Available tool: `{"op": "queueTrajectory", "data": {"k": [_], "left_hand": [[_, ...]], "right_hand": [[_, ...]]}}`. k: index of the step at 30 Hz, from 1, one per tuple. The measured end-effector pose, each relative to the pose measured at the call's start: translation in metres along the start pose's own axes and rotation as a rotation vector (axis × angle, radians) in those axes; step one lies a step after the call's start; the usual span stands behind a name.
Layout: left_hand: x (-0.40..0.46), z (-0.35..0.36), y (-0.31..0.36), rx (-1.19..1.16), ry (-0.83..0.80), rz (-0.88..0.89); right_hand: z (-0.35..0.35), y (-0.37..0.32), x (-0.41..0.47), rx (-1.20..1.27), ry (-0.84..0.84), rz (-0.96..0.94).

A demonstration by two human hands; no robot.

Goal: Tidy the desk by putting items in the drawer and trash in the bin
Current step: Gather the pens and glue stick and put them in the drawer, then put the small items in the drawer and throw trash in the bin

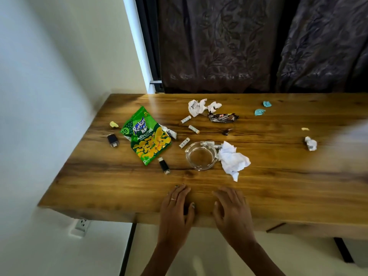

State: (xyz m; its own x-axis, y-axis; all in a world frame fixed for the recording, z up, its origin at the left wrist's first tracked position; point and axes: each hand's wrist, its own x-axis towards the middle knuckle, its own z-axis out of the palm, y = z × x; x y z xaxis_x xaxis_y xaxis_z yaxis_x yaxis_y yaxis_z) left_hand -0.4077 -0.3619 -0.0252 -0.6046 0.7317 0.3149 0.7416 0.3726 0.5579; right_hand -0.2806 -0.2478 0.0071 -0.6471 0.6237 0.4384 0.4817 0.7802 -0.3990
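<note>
My left hand and my right hand lie flat, fingers straight, on the near edge of the wooden desk, holding nothing. Beyond them stand a glass ashtray and a crumpled white tissue. A green snack bag lies to the left, with a black USB stick below it and another at its left. Three small batteries lie near the middle. A brown chocolate wrapper and crumpled paper lie further back.
Small paper scraps are scattered: yellow, two blue ones, a white ball at right. Dark curtains hang behind the desk, a white wall is at left. A drawer front shows under the desk's right side. A wall socket sits low left.
</note>
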Motion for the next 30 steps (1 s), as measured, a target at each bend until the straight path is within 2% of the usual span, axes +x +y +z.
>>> {"op": "queueTrajectory", "data": {"k": [2,4,7,9,10,11,13,15,18,21,25,30], "left_hand": [[0.000,0.002,-0.004,0.011,-0.013,0.013],[0.000,0.002,-0.003,0.047,-0.037,0.020],[0.000,0.004,0.001,0.128,-0.069,0.014],[0.001,0.004,0.003,0.139,-0.074,0.011],[0.001,0.004,0.004,0.144,-0.072,0.011],[0.001,0.004,0.005,0.151,-0.072,0.009],[0.000,0.003,0.006,0.174,-0.080,0.002],[0.001,0.002,0.006,0.192,-0.093,-0.005],[0.001,0.002,0.006,0.222,-0.105,0.001],[0.000,0.001,0.004,0.244,-0.126,0.012],[-0.003,-0.002,0.003,0.276,-0.173,0.043],[-0.019,-0.006,0.001,0.315,-0.235,0.082]], "right_hand": [[0.002,-0.003,-0.001,0.082,0.006,-0.022],[0.002,-0.007,-0.011,0.177,-0.071,-0.042],[0.014,-0.012,-0.035,0.301,-0.313,0.090],[0.027,-0.010,-0.048,0.342,-0.628,0.363],[0.036,-0.006,-0.055,0.382,-0.783,0.576],[0.048,0.000,-0.061,0.522,-0.853,0.875],[0.062,0.010,-0.065,0.952,-0.735,1.441],[0.071,0.027,-0.065,1.248,-0.454,1.671],[0.077,0.049,-0.061,1.507,-0.223,1.682],[0.085,0.057,-0.068,1.652,-0.128,1.651],[0.094,0.060,-0.077,1.694,-0.161,1.614],[0.088,0.065,-0.085,1.639,-0.295,1.587]]}}
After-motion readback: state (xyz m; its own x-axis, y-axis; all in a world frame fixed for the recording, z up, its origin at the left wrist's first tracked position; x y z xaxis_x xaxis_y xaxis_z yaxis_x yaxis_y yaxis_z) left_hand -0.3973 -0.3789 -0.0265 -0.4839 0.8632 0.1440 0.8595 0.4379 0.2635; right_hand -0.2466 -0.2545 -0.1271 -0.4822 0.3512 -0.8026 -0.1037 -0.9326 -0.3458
